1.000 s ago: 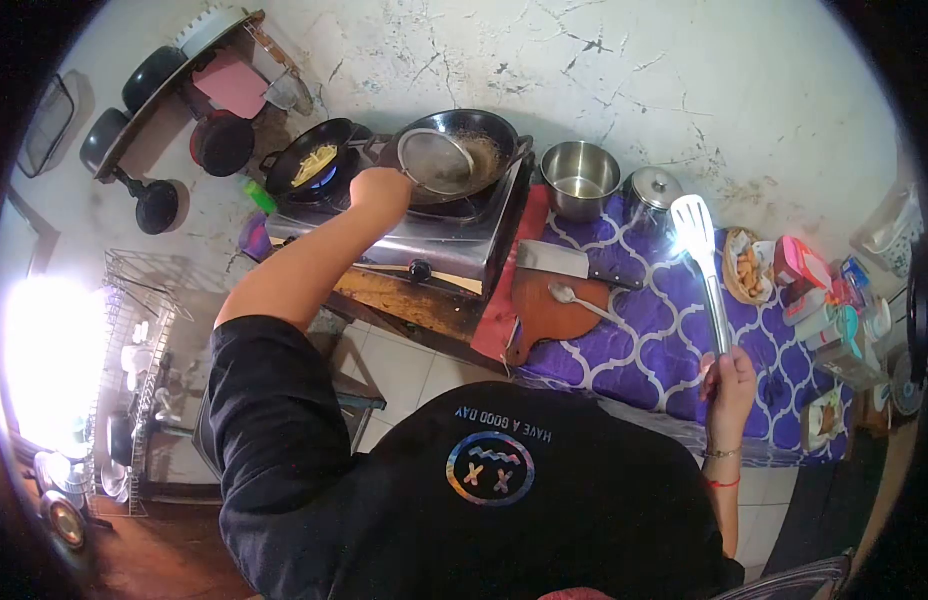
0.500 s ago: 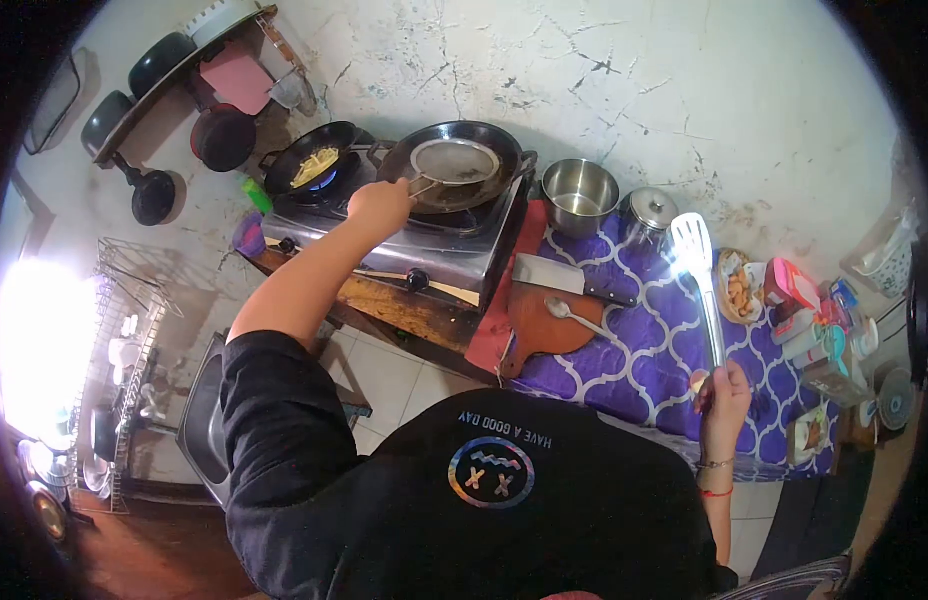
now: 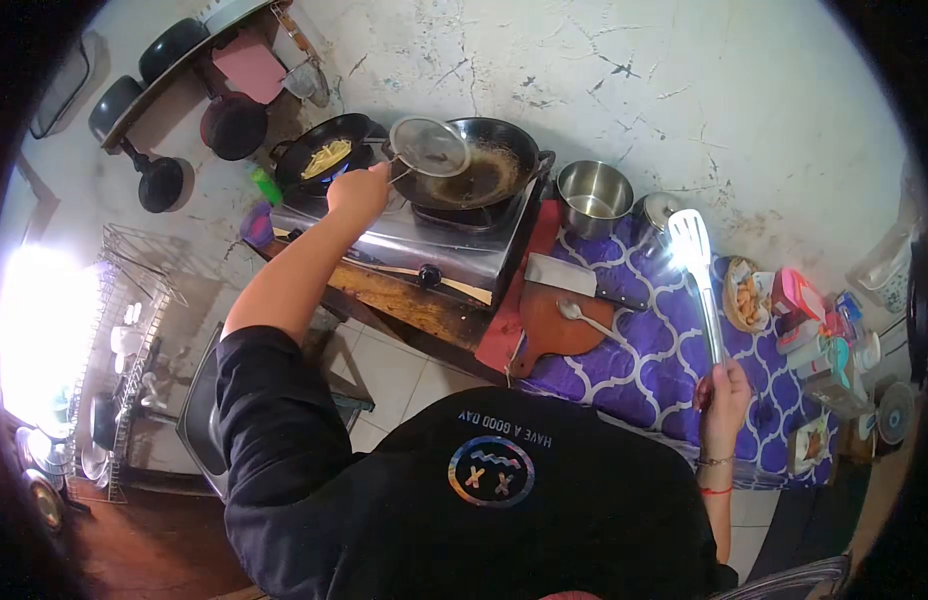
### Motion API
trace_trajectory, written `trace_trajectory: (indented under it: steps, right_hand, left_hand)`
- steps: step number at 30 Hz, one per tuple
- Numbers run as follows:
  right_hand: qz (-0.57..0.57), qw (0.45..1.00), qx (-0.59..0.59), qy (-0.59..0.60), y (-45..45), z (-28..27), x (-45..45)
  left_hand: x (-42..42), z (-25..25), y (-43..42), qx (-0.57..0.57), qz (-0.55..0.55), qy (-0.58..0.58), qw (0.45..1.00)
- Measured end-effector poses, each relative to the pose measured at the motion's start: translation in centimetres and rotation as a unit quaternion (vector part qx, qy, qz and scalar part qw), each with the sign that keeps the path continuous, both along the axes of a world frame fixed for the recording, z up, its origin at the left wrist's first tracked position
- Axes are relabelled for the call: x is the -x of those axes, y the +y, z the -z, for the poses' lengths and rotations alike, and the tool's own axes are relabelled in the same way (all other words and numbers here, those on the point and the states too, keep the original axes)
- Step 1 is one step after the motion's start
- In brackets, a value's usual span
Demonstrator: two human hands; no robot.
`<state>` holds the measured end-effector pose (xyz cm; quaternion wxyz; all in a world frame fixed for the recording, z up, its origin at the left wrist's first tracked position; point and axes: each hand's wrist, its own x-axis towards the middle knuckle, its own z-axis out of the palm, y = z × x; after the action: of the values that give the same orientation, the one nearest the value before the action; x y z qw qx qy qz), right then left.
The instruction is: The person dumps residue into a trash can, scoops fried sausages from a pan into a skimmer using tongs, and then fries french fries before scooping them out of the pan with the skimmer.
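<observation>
My left hand (image 3: 360, 195) is closed around the handle of a round mesh strainer (image 3: 429, 146). The strainer is tilted over the left side of a large dark wok (image 3: 484, 180) on the right burner. The wok's bottom looks brownish and wet. Left of my hand, a smaller black pan (image 3: 302, 160) sits over a blue flame with pale yellow strips of food (image 3: 327, 159) in it. On the right, my right hand (image 3: 725, 388) grips a slotted metal spatula (image 3: 692, 245), its head pointing up above the purple cloth.
The gas stove (image 3: 444, 252) stands against the cracked wall. Beside it are a steel pot (image 3: 595, 192), a lidded jar (image 3: 659, 212), a cleaver (image 3: 561, 274), a spoon (image 3: 589, 318) on a wooden board (image 3: 554, 345), and a basket of fried pieces (image 3: 748, 296).
The strainer has moved left and tilted, uncovering more of the wok. My left hand has shifted slightly left with it. My right hand and the spatula are almost still.
</observation>
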<state>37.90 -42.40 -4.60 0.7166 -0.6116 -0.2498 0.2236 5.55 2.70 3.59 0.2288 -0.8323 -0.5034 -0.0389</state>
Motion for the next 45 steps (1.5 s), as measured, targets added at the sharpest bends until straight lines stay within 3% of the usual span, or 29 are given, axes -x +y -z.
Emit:
trace_trajectory:
  steps: [8,18,22,33,45]
  right_hand:
    - [0.022,1.0,-0.004,0.006,-0.6,0.0,1.1]
    - [0.046,0.999,0.008,0.008,-2.8,-0.4,1.5]
    - [0.056,0.998,0.008,0.009,-2.7,-0.9,1.8]
    - [0.012,1.0,-0.016,0.014,-1.9,-0.5,1.0]
    - [-0.005,1.0,-0.001,0.001,-0.9,-0.7,1.4]
  left_hand:
    - [-3.2,0.2,1.0,-0.079,0.036,-0.007,0.996]
    - [-6.6,1.1,-1.4,-0.008,0.112,0.0,0.994]
    - [-6.7,1.2,-1.6,0.078,0.034,0.0,0.996]
    - [-2.9,0.4,-2.0,0.128,0.0,-0.072,0.989]
    - [-0.5,0.4,-0.9,-0.044,0.013,-0.029,0.999]
